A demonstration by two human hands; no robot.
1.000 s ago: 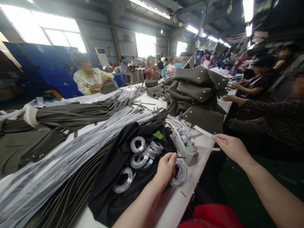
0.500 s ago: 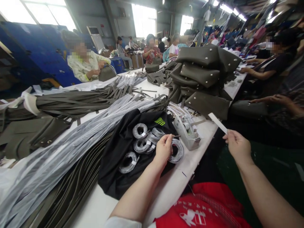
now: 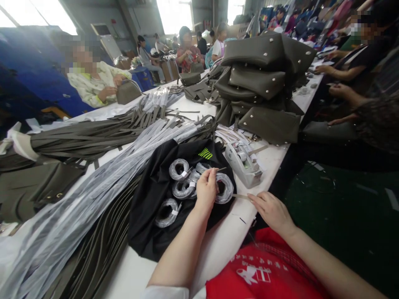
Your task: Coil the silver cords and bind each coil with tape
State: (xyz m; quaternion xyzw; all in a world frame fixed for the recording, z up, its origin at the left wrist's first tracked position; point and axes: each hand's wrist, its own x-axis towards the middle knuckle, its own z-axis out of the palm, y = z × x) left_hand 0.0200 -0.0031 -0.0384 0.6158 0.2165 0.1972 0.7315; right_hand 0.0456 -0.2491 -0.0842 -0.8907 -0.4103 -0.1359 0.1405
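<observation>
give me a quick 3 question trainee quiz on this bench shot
1. True or false: the left hand holds a wrapped coil over the black cloth.
2. What lies just beyond the right hand? A) a tape dispenser B) a hammer C) a kettle
3. Fill in: the pile of olive bags sits at the table's ____ edge.

Key: 1 true; 2 A; 3 right.
</observation>
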